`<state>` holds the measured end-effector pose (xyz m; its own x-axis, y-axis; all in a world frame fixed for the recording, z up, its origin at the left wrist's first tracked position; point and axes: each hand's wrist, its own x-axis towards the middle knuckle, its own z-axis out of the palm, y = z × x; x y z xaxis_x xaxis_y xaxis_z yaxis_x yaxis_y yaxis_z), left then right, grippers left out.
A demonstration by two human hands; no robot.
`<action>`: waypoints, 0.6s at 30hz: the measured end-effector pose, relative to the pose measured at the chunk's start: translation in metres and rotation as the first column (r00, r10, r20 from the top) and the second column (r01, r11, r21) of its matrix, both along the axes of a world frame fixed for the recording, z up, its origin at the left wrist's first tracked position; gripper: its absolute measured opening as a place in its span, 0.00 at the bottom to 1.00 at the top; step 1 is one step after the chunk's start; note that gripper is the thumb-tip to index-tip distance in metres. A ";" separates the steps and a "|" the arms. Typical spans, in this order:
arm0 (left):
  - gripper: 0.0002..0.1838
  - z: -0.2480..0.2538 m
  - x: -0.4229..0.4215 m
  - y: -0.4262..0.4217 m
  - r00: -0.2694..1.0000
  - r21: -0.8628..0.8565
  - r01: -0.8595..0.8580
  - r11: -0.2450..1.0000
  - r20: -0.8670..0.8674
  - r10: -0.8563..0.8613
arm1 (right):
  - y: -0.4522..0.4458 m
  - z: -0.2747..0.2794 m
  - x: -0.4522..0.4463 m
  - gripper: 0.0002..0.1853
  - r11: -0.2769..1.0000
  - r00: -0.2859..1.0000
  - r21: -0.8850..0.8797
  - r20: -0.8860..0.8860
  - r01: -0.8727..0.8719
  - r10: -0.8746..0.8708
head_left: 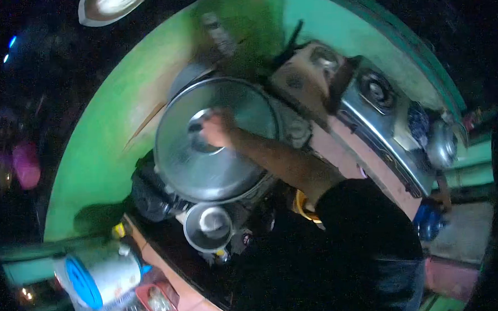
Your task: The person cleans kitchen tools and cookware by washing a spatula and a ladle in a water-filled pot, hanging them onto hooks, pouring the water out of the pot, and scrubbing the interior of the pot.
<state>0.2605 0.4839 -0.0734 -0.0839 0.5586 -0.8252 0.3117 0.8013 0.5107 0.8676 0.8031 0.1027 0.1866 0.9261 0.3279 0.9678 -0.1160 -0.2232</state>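
A wide, round metal lid [233, 173] lies over a large pot in the corner. My right hand [219, 129] reaches across from the right and closes at the lid's centre, around its handle. Motion blur softens the fingers there, and the handle is mostly covered. Just below the lid's front edge stands a small metal pot [192, 233] with something pale inside. My left hand is out of sight.
A gas stove [369, 108] stands on the tiled counter at right, with a silver kettle [442, 144] at its end. Lower left are a white container with a blue lid [83, 282] and a red basket [171, 292]. A green wall [102, 156] curves behind.
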 end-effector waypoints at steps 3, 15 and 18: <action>0.18 0.002 0.020 0.024 0.998 0.012 0.060 0.998 -0.003 -0.060 | 0.000 0.004 0.009 0.16 0.966 0.989 -0.255 -0.130 0.033 -0.068; 0.19 0.023 0.070 0.062 0.991 -0.030 0.119 0.992 -0.056 -0.121 | -0.020 0.062 0.034 0.23 0.998 0.951 0.050 -0.303 -0.041 0.055; 0.19 0.021 0.079 0.070 0.989 -0.041 0.136 0.990 -0.058 -0.138 | -0.046 0.130 0.080 0.21 0.987 0.934 0.128 -0.354 0.093 -0.042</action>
<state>0.3398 0.5537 -0.0526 -0.0587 0.5377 -0.8411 0.4493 0.7666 0.4587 0.9474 0.7567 0.2325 0.3729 0.8567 0.3564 0.8169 -0.1211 -0.5639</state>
